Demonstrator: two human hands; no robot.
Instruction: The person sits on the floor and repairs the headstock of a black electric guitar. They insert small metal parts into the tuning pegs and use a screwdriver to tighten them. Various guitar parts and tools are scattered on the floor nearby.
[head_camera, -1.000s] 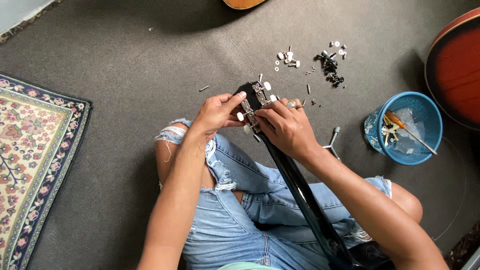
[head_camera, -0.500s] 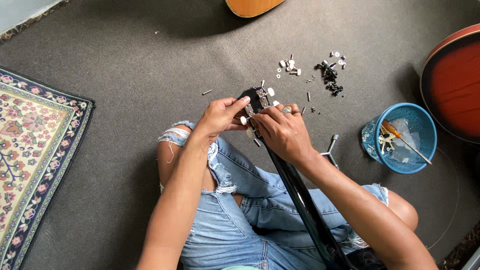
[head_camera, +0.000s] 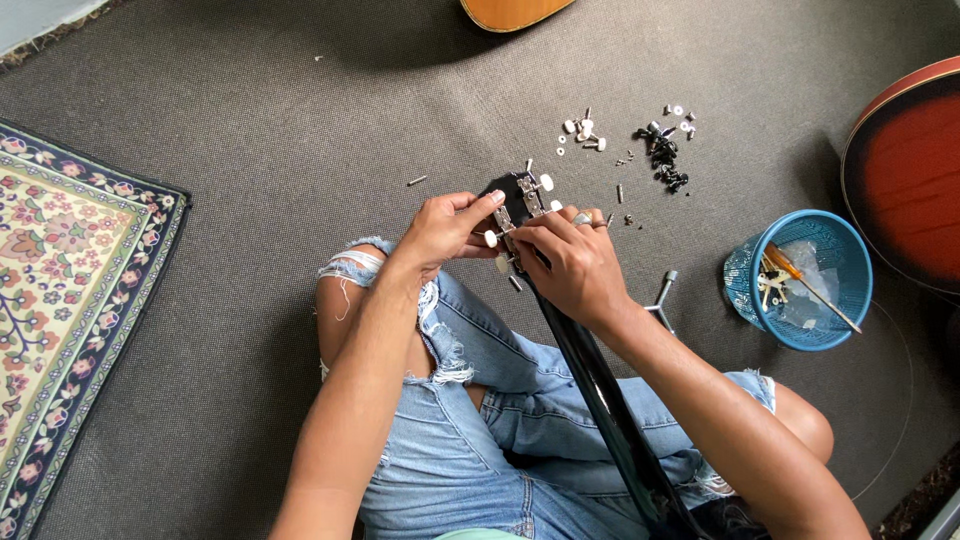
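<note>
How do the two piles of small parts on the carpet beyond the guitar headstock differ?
The left pile is pale, white knobs and silvery pieces; the right pile is mostly dark, small black bits with a few silvery ones. The left pile is loosely scattered; the right pile is bunched more tightly. Both lie on the grey carpet, untouched by either hand.

Both forearms reach up from the bottom of the frame and meet near the centre. The left hand (head_camera: 443, 228) has its fingers curled and its index finger stretched to the right. The right hand (head_camera: 570, 262) lies palm down, fingers bent.
</note>
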